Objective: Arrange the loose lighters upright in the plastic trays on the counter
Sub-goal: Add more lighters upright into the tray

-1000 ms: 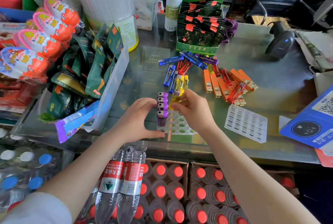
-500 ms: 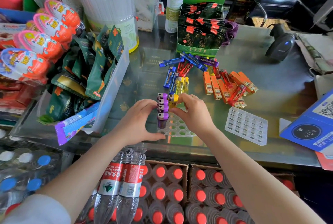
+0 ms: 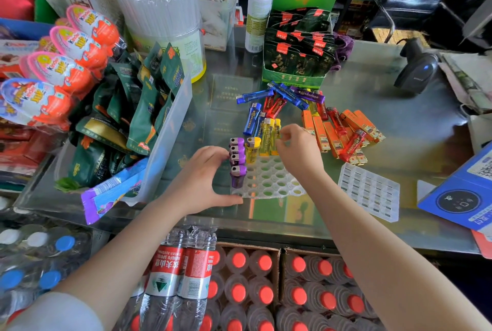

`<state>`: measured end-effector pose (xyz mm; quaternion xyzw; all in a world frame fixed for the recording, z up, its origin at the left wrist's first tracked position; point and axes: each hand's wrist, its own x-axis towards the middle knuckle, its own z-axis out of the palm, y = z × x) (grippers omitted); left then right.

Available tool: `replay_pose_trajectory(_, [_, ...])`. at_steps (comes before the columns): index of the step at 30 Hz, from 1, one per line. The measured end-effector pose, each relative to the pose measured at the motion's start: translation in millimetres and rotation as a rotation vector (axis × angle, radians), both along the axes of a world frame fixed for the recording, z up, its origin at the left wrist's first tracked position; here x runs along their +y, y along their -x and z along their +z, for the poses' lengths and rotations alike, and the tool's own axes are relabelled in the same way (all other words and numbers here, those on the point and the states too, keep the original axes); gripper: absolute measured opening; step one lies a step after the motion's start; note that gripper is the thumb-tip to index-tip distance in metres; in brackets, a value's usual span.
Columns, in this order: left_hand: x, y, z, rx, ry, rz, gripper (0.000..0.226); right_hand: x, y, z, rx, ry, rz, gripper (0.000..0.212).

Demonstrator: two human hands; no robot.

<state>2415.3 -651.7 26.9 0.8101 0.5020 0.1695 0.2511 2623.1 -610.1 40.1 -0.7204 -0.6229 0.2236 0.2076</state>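
Two hands work at one tray. The left hand (image 3: 205, 179) braces the plastic tray (image 3: 269, 181) near the counter's front edge, thumb pressed along its near-left corner and curled fingers touching the column of four upright purple lighters (image 3: 237, 160) on the tray's left side. The right hand (image 3: 298, 152) hovers over the tray's far-right corner, fingers curled; whether they pinch anything cannot be told. One yellow lighter (image 3: 252, 148) stands upright beside the purple column, at the tray's far edge. The loose lighters (image 3: 290, 115) lie flat just beyond that edge, toward the counter's (image 3: 399, 128) middle, their long axes mostly running away from the person. The right hand is nearer them. A second tray (image 3: 370, 192) lies to the right.
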Motion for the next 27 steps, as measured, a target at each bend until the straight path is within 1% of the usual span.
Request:
replay_pose_trajectory(3, [1,2,-1,-0.003,0.0,-0.006,0.076,10,5,3,0.021,0.062,-0.051,0.036])
replay_pose_trajectory(4, [1,2,-1,-0.007,-0.001,-0.007,0.077,11,7,6,0.03,0.093,-0.06,0.034])
replay_pose_trajectory(5, [2,2,-2,-0.008,0.0,-0.009,0.078,13,8,7,0.032,0.108,-0.068,0.026])
replay_pose_trajectory(6, [2,3,-2,-0.005,-0.002,-0.016,0.081,15,8,8,0.012,0.127,-0.088,0.012])
replay_pose_trajectory(7, [3,3,-2,0.004,-0.006,-0.025,0.083,18,9,9,-0.017,0.138,-0.108,0.009])
replay_pose_trajectory(8, [3,3,-3,0.016,-0.01,-0.035,0.085,21,10,9,-0.043,0.151,-0.12,0.023])
replay_pose_trajectory(9, [4,4,-3,0.026,-0.013,-0.042,0.087,23,10,11,-0.067,0.169,-0.118,0.032])
replay_pose_trajectory(11, [4,4,-3,0.034,-0.018,-0.049,0.088,26,10,15,-0.07,0.195,-0.114,0.036])
replay_pose_trajectory(13, [3,4,-3,0.025,-0.015,-0.048,0.088,25,7,16,0.002,0.191,-0.115,0.036])
replay_pose_trajectory(14, [2,4,-3,0.014,-0.014,-0.048,0.087,22,5,16,0.049,0.164,-0.113,0.032])
replay_pose_trajectory(16, [0,4,-3,-0.012,-0.014,-0.042,0.086,10,1,16,0.187,0.059,-0.112,0.014])
replay_pose_trajectory(17, [0,4,-4,-0.021,-0.013,-0.039,0.087,1,-1,18,0.277,0.007,-0.111,0.009])
replay_pose_trajectory(19, [-1,3,-4,-0.037,-0.016,-0.033,0.086,-20,-2,21,0.429,-0.068,-0.076,0.014])
replay_pose_trajectory(21, [-3,2,-3,-0.047,-0.014,-0.029,0.083,-40,-2,23,0.509,-0.1,-0.025,0.021])
replay_pose_trajectory(23, [-4,2,-2,-0.056,-0.02,-0.026,0.083,-54,-1,20,0.574,-0.103,0.016,0.019])
replay_pose_trajectory(26, [-7,1,-1,-0.051,-0.028,-0.03,0.085,-61,4,13,0.596,-0.092,0.062,0.012])
replay_pose_trajectory(27, [-7,1,-1,-0.043,-0.029,-0.032,0.085,-62,7,12,0.589,-0.097,0.073,0.016])
